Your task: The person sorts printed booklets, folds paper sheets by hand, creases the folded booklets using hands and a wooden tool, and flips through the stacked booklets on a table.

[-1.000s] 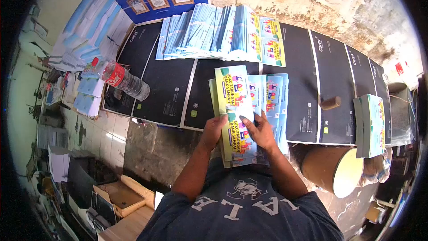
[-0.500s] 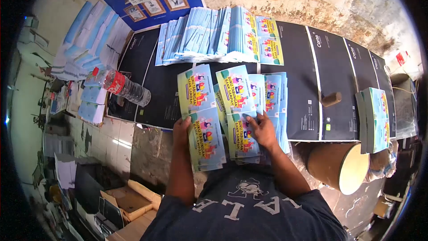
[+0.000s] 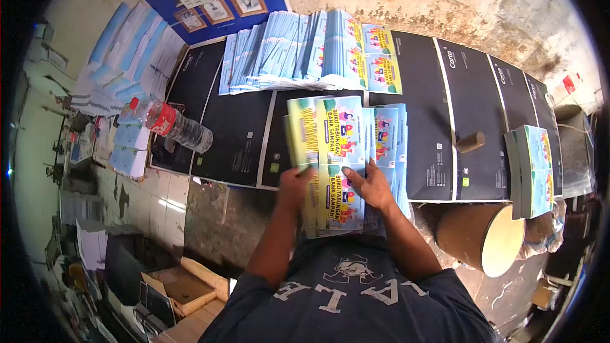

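While the left hand [image 3: 294, 187] shows blurred on my feed, I can make out that it pinches the left edge of a blurred booklet [image 3: 304, 146]. The right hand [image 3: 373, 188] is sharper to me: its thumb presses on the front cover and its fingers sit round the right edge, pinching the front booklets [image 3: 343, 152] together. Both handfuls overlap at the near edge of the black table [image 3: 419, 146], just before the wearer's torso, their lower ends reaching past that edge. I read their long axis as running away from the wearer, almost straight across the table's length; the title lettering follows that axis, with the cartoon figures to its right. I count two covers on the front face, one above the other, but I cannot count the layers beneath. Just right of them lies one overlapping pile [image 3: 400, 133] with similar covers. Farther back I see one long fanned row [image 3: 295, 51], too dense to count. I also count one bottle [image 3: 184, 128] with a red label, one wooden peg [image 3: 470, 143], one thick stack [image 3: 539, 171] at the right end and one drum [image 3: 476, 235] below the table.
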`<action>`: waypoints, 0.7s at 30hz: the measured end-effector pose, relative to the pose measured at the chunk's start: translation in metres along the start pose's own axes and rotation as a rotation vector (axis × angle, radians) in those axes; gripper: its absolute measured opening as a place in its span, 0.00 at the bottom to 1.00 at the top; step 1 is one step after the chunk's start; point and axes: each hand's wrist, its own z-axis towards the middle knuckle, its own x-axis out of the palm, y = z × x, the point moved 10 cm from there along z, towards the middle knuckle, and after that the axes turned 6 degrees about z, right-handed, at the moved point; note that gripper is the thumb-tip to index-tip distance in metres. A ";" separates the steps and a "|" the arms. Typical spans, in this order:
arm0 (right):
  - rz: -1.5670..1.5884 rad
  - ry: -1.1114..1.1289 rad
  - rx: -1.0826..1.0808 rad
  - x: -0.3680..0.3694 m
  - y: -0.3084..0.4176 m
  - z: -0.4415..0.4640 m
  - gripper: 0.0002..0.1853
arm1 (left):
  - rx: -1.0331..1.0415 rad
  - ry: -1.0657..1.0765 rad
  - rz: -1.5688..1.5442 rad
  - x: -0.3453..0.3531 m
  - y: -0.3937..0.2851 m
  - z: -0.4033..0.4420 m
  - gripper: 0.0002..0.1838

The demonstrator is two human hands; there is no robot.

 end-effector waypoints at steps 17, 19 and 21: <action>0.224 -0.041 -0.033 -0.006 -0.003 -0.003 0.25 | 0.196 0.053 -0.652 -0.084 -0.021 -0.014 0.17; -0.243 -0.158 -0.280 -0.012 0.025 -0.008 0.26 | 0.145 0.104 -0.583 -0.058 -0.055 -0.021 0.24; 0.018 -0.081 0.086 -0.009 -0.016 -0.002 0.34 | 0.323 0.026 -0.262 -0.007 -0.076 -0.018 0.35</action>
